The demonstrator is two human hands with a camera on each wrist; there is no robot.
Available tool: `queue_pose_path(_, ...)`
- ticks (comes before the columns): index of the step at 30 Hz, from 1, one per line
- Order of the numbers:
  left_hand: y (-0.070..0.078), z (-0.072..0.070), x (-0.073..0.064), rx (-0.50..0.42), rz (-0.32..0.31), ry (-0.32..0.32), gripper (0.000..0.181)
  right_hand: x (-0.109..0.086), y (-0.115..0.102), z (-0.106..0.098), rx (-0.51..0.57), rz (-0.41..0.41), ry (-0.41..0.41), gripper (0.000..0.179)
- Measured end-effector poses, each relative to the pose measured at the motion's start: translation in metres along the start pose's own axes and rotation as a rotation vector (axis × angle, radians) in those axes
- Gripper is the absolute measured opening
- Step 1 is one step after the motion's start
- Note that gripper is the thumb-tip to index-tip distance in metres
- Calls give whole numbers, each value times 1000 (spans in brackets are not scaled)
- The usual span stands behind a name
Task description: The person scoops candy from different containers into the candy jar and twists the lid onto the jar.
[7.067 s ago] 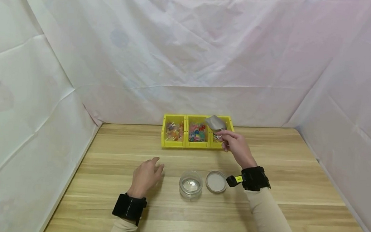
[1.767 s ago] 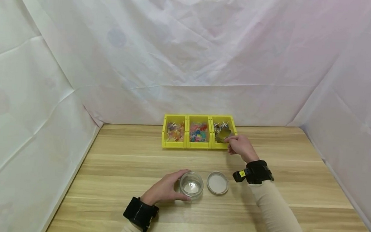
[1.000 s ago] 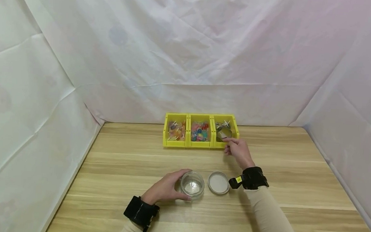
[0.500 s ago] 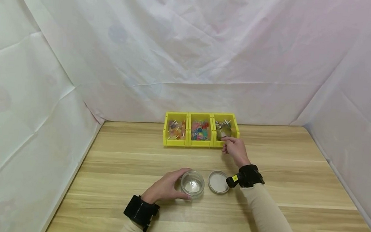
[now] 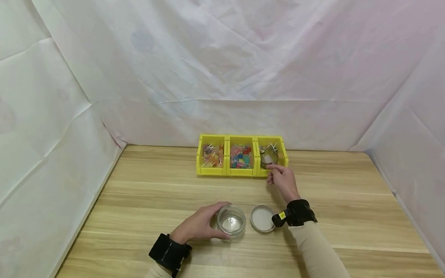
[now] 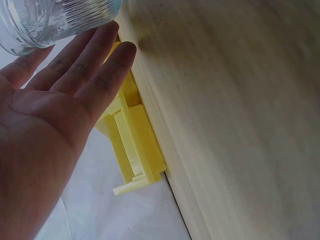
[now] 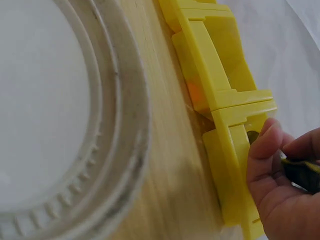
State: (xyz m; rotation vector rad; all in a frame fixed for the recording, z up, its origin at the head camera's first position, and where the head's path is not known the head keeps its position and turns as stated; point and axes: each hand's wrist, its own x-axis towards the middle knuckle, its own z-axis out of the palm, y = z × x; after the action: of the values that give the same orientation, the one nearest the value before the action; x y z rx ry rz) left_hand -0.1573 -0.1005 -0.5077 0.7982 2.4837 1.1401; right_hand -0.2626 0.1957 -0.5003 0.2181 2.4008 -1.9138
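My left hand (image 5: pixel 201 223) holds a clear glass jar (image 5: pixel 231 226) from its left side, thumb in front and fingers behind. In the left wrist view, the fingers reach along the ribbed wall of the jar (image 6: pixel 82 20). Nothing shows inside the jar. With my right hand (image 5: pixel 284 182) I grip the handle of a metal scoop (image 5: pixel 270 157), whose bowl is down in the right yellow bin (image 5: pixel 284 154) among dark pieces with white sticks. The right wrist view shows the dark handle of the scoop (image 7: pixel 302 172) between thumb and curled fingers.
A round lid (image 5: pixel 262 219) with a pale inside lies right of the jar, below my right wrist. The left bin (image 5: pixel 211 171) has orange and purple pieces with white sticks. Colourful pieces fill the middle bin (image 5: pixel 240 172). White cloth (image 5: pixel 227 70) surrounds the wooden table (image 5: pixel 146 181).
Earlier the scoop was raised above the right bin and my left hand was apart from the jar. Now the scoop is down in the bin, shifting slightly, and the left hand holds the jar.
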Motion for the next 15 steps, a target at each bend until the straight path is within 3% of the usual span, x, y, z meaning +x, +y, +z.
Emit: queue_pose_path(15, 0, 0, 1, -4, -4, -4, 92, 2, 21, -8, 119, -52, -51, 34)
